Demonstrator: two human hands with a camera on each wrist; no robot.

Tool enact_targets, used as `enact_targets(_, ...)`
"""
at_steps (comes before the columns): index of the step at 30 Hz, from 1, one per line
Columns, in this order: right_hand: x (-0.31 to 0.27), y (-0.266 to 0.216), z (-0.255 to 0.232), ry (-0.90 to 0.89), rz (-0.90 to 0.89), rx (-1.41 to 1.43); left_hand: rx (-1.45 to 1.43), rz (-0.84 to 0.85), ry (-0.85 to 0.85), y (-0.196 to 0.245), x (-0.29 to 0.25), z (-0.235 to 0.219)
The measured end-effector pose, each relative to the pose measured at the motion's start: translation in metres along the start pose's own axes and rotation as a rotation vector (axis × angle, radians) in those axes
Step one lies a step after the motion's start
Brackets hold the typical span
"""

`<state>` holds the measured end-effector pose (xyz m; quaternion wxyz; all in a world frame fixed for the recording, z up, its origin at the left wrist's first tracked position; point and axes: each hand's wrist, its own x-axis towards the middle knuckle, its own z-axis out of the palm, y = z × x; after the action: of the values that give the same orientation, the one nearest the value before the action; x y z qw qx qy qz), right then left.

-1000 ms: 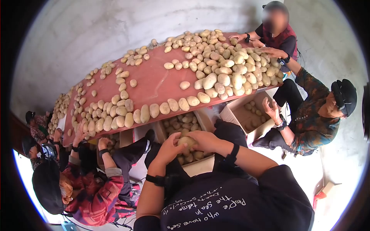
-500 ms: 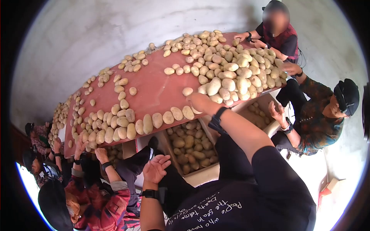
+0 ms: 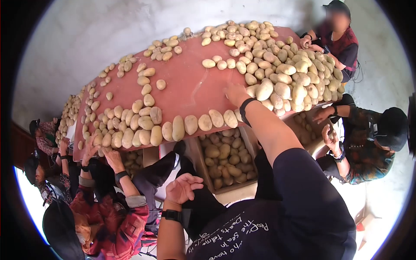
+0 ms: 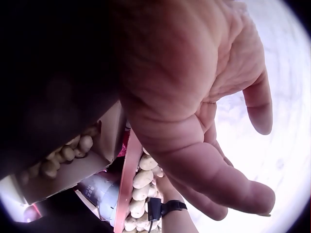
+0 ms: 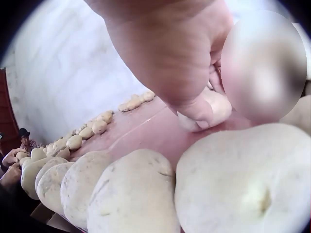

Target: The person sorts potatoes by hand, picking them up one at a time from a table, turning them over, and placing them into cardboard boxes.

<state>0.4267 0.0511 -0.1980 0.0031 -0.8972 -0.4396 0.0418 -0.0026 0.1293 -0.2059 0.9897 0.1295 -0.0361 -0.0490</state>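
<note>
My right hand (image 3: pixel 236 95) reaches over the red tabletop (image 3: pixel 186 73), just behind the row of potatoes along its near edge. In the right wrist view, the thumb and fingers pinch a pale potato (image 5: pixel 219 108) low over the table surface. Large potatoes (image 5: pixel 136 194) fill the foreground there. My left hand (image 3: pixel 184 188) hangs over my lap, palm up, with fingers loosely bent and nothing in it. The left wrist view shows the same relaxed fingers (image 4: pixel 218 179).
A big heap of potatoes (image 3: pixel 299 78) covers the table's right end; more lie in groups at the left. Below the near edge stands a cardboard box (image 3: pixel 236 193) holding potatoes. People sit on both sides, among them one in a red patterned jacket (image 3: pixel 125 221).
Both hands held a potato over the box at first. Then they parted: the right hand went up and forward onto the table, while the left stayed low over my lap. The view shifted slightly.
</note>
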Motion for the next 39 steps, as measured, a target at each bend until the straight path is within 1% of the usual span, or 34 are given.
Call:
enact_targets(1,-0.003,-0.001,0.001,0.054,-0.009,-0.027,0.017,-0.006,0.014,0.001,0.001,0.001)
enact_targets(2,-0.008,-0.001,0.002,0.092,0.002,0.048,0.032,-0.012,0.028,0.0,0.001,0.003)
enact_targets(4,-0.028,-0.01,-0.025,0.169,0.024,0.196,0.052,-0.014,0.024,-0.003,0.001,0.003)
enact_targets(5,-0.042,-0.013,-0.032,0.218,-0.007,0.293,0.06,-0.017,0.023,-0.004,0.002,0.003)
enact_targets(7,-0.087,-0.023,-0.062,0.137,-0.177,0.612,0.089,-0.016,-0.003,-0.005,0.003,0.003)
enact_targets(8,-0.108,-0.028,-0.068,0.097,-0.26,0.769,0.061,-0.009,-0.001,-0.007,0.001,0.003)
enact_targets(10,-0.137,-0.031,-0.056,-0.064,-0.442,0.791,0.013,-0.005,-0.013,-0.007,0.003,0.002)
enact_targets(12,-0.174,-0.044,-0.048,-0.112,-0.337,0.773,0.005,-0.009,-0.02,-0.009,0.005,0.004)
enact_targets(13,-0.184,-0.045,-0.037,-0.086,-0.318,0.709,0.009,-0.009,-0.016,-0.01,0.005,0.004)
enact_targets(14,-0.189,-0.045,-0.02,-0.061,-0.301,0.645,0.015,-0.008,-0.011,-0.01,0.004,0.004)
enact_targets(15,-0.194,-0.047,-0.017,-0.038,-0.285,0.584,0.038,-0.009,-0.005,-0.01,0.005,0.004)
enact_targets(17,-0.2,-0.044,-0.017,-0.072,-0.274,0.58,0.053,0.003,0.009,-0.015,0.004,0.006)
enact_targets(20,-0.19,-0.037,-0.031,-0.121,-0.216,0.589,0.096,0.02,0.019,-0.017,0.003,0.007)
enact_targets(22,-0.185,-0.031,-0.051,-0.133,-0.163,0.613,0.118,0.023,0.035,-0.015,-0.002,0.005)
enact_targets(23,-0.179,-0.025,-0.047,-0.062,-0.16,0.644,0.114,0.029,0.035,-0.014,-0.004,0.004)
enact_targets(25,-0.165,-0.013,-0.058,-0.05,-0.158,0.67,0.105,0.043,0.035,-0.012,-0.007,0.004)
enact_targets(26,-0.155,-0.006,-0.066,-0.039,-0.153,0.675,0.102,0.057,0.067,-0.012,-0.009,0.006)
enact_targets(27,-0.145,-0.003,-0.077,-0.121,-0.004,0.663,0.101,0.064,0.089,-0.013,-0.012,0.007)
enact_targets(29,-0.118,0.013,-0.072,0.183,-0.142,0.618,0.083,0.045,0.094,-0.01,-0.012,0.005)
enact_targets(30,-0.094,0.028,-0.057,0.277,-0.214,0.605,0.06,0.025,0.083,-0.009,-0.013,0.001)
enact_targets(31,-0.066,0.046,-0.034,0.325,-0.188,0.429,0.055,0.019,0.061,-0.009,-0.011,-0.001)
enact_targets(33,-0.038,0.044,-0.052,0.052,0.143,0.238,0.041,0.012,0.033,-0.007,-0.01,-0.004)
enact_targets(36,-0.013,0.054,-0.05,-0.036,0.3,0.185,0.019,-0.011,0.051,-0.003,-0.013,-0.021)
enact_targets(37,-0.01,0.053,-0.047,-0.023,0.374,0.106,0.161,-0.059,0.093,0.002,-0.015,-0.012)
enact_targets(39,0.002,0.06,-0.041,-0.068,0.445,0.022,0.153,-0.065,0.073,0.007,-0.007,-0.003)
